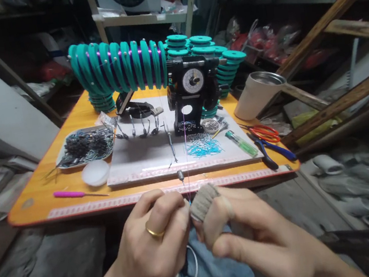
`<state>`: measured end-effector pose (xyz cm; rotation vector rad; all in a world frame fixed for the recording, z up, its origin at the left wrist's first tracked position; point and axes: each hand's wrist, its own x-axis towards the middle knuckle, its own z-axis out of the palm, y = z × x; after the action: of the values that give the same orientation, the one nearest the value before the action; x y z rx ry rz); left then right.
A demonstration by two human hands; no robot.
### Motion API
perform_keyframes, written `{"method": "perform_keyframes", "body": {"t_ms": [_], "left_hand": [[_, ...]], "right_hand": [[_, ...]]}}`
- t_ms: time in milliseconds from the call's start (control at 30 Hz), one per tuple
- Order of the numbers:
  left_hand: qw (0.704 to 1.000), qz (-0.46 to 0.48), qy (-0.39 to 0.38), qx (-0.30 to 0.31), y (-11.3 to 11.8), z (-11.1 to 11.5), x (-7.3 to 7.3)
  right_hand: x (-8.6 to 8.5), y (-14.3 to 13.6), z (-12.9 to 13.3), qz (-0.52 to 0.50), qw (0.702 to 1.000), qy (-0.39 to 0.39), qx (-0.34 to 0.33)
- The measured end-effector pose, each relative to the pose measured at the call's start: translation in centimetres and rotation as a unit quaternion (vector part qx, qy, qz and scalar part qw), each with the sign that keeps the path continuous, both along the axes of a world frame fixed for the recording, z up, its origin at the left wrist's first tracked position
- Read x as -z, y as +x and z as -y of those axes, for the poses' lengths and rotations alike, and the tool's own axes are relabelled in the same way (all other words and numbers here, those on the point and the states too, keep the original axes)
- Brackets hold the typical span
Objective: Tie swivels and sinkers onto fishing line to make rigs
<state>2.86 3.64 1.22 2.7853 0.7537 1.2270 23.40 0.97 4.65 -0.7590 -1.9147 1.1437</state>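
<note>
My left hand [159, 235], with a gold ring on one finger, is closed in a pinch at the near edge of the table. Right beside it is my right hand [227, 224], its fingers curled and partly wrapped in grey and pale coverings. A thin purple line [187, 161] runs down from the black machine [192, 82] to the fingertips, where a small blue bit shows. What else the fingertips pinch is too small to tell. Just beyond them a small grey weight [180, 175] hangs on a line. Teal spools [121, 67] with purple line sit in a row left of the machine.
On the orange table [37, 197] are a tray of metal parts [85, 146], a white dish [95, 172], a pink-handled tool [68, 194], blue pieces [203, 147], a green lighter [241, 143], blue pliers [276, 150] and red-handled scissors [264, 133]. A white cup [256, 96] stands at the right.
</note>
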Motion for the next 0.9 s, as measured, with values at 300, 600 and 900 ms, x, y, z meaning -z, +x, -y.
{"method": "perform_keyframes", "body": {"t_ms": [300,600,900], "left_hand": [[0.997,0.041,0.065,-0.005,-1.9,-1.0,0.8],[0.994,-0.006,0.108,0.032,-3.6,-2.0,1.3],[0.825,0.365,-0.429,-0.057,-1.1,0.3,2.2]], "right_hand": [[-2.1,-2.8,-3.7,-0.162,0.966,-0.202,-0.001],[-1.7,-4.8,-7.1,-0.172,0.942,-0.279,-0.072],[0.3,-3.8,-2.1,0.015,0.977,0.017,0.211]]}}
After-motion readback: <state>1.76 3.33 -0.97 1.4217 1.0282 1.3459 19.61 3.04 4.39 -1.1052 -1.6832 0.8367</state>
